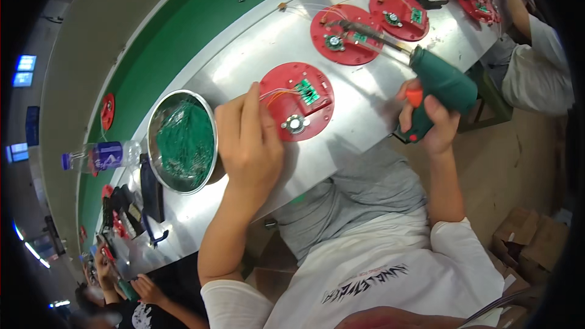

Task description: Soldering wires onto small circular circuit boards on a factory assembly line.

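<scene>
My right hand (440,125) is wrapped round the grip of a green pistol-shaped electric screwdriver (450,78) with an orange trigger. Its long shaft points up and left, in front of a red round plate (341,36) farther along the table. My left hand (248,146) has its fingers bent at the left rim of a nearer red round plate (314,82), which lies flat. That plate carries a small green circuit board (308,91), a round silver part (295,123) and thin orange and white wires. The left fingertips are partly hidden.
A metal bowl (213,116) holding a green plastic bag with small bits stands left of my left hand. Beyond it lies a clear bottle (116,155). Another wired red plate (399,15) is at the far right. A green belt (143,42) runs behind the table. Co-workers sit at both sides.
</scene>
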A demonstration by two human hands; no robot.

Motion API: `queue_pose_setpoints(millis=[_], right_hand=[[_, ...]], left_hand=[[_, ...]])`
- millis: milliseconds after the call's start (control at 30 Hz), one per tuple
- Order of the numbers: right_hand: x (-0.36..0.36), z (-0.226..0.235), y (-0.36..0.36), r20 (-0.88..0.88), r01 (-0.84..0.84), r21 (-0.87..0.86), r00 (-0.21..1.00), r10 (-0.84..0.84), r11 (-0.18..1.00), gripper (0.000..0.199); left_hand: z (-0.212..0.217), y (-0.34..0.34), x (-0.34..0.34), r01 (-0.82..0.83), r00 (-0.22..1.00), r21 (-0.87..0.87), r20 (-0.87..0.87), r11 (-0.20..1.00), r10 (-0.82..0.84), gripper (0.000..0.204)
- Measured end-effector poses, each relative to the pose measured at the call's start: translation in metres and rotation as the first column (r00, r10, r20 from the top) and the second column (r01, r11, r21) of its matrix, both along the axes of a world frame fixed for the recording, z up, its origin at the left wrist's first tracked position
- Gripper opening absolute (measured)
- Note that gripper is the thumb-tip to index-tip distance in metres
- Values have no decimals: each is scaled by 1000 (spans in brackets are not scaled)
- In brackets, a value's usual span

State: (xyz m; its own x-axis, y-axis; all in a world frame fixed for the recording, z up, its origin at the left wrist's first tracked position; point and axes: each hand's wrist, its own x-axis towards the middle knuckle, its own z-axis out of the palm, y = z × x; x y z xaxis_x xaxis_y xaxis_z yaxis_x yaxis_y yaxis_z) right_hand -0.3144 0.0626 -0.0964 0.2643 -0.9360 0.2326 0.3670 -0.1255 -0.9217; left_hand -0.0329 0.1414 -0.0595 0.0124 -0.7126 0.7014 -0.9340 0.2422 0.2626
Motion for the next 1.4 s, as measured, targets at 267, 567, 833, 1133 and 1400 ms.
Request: queue_pose_setpoints(millis=[267, 567, 833, 1133, 1400], right_hand=[[-32, 10, 23, -378, -94, -210, 926, 8, 973, 40], [-19, 41, 12, -542, -289, -373, 839, 46, 881, 27], [-27, 32, 18, -612, -280, -197, 784, 106, 939, 45], [-37, 20, 25, -564, -162, -89, 822, 85, 983, 49], [-39, 27, 0, -290, -110, -168, 955, 58, 980, 43]], left_hand=[[-5, -3, -14, 118, 993, 37, -5, 992, -118, 36], [-18, -6, -18, 146, 989, 22, -20, 989, -145, 21], [-24, -6, -20, 142, 990, 49, -29, 989, -141, 21], [-25, -7, -16, 148, 989, 22, -12, 989, -147, 20], [-27, -8, -15, 148, 989, 7, -12, 989, -148, 20]])
